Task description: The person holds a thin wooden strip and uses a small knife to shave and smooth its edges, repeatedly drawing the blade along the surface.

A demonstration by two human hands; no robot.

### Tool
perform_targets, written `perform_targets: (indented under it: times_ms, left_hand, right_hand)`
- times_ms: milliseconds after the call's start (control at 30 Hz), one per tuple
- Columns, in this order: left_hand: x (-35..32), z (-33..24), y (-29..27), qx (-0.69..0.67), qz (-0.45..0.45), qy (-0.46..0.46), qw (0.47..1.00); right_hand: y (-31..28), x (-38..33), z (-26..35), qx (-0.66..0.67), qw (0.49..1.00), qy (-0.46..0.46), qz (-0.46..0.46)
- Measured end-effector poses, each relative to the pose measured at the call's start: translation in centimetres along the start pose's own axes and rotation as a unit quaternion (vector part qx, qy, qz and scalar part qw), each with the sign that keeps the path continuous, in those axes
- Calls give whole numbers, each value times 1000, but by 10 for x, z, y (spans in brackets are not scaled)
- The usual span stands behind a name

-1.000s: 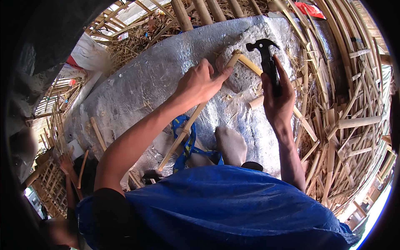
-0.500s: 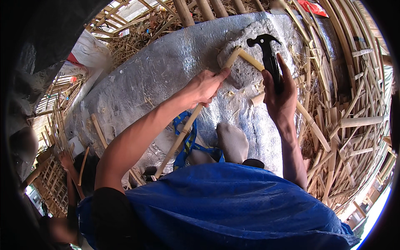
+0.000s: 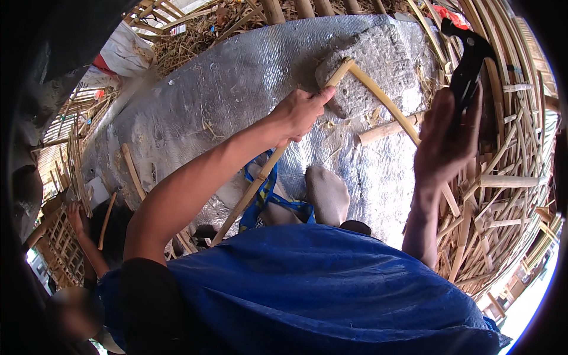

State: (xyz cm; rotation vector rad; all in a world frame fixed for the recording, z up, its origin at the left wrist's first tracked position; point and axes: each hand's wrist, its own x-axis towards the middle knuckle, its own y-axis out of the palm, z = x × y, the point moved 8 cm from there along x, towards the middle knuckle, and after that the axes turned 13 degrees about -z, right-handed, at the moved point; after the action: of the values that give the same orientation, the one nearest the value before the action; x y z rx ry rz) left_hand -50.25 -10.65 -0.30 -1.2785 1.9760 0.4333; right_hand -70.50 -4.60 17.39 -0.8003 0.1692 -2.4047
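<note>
My left hand (image 3: 300, 110) grips a long bamboo strip (image 3: 254, 189) just below the corner where it meets a second strip (image 3: 384, 103). That corner rests on a grey stone block (image 3: 378, 65) lying on a silvery sheet (image 3: 236, 83). My right hand (image 3: 444, 139) is raised to the right of the block and holds a black claw hammer (image 3: 467, 65) by its handle, head up. My foot in a grey sock (image 3: 328, 192) rests on the sheet below the block.
A woven bamboo frame (image 3: 503, 195) curves along the right side. Short bamboo pieces (image 3: 387, 129) and shavings lie on the sheet. A blue strap (image 3: 266, 201) lies by my foot. Another person's hand (image 3: 76, 216) reaches among bamboo lattice at lower left.
My right hand has lifted the hammer up and to the right, away from the bamboo corner. My left hand keeps its hold on the strip.
</note>
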Motion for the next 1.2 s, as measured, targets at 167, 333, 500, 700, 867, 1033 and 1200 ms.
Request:
perform_targets:
  times_ms: [167,333,500,700,867,1033,1200]
  left_hand:
    - [5,0,0,4,41,-4,999]
    - [4,4,-2,-9,30,-21,999]
    - [2,-2,-2,29,23,0,999]
    - [2,-1,1,15,25,0,1000]
    - [4,-1,-2,31,38,8,999]
    - [2,-1,0,32,17,15,999]
    - [3,-6,-3,28,29,26,999]
  right_hand:
    - [39,-41,-41,-131,974,-25,182]
    - [7,-8,-1,-12,999,32,-9]
    - [49,-52,-37,-113,978,-61,163]
    - [14,-44,-25,73,997,16,-29]
    - [52,-57,-48,-84,984,17,157]
    - [39,-57,-39,-82,990,-48,99]
    - [43,-52,-35,-61,992,29,107]
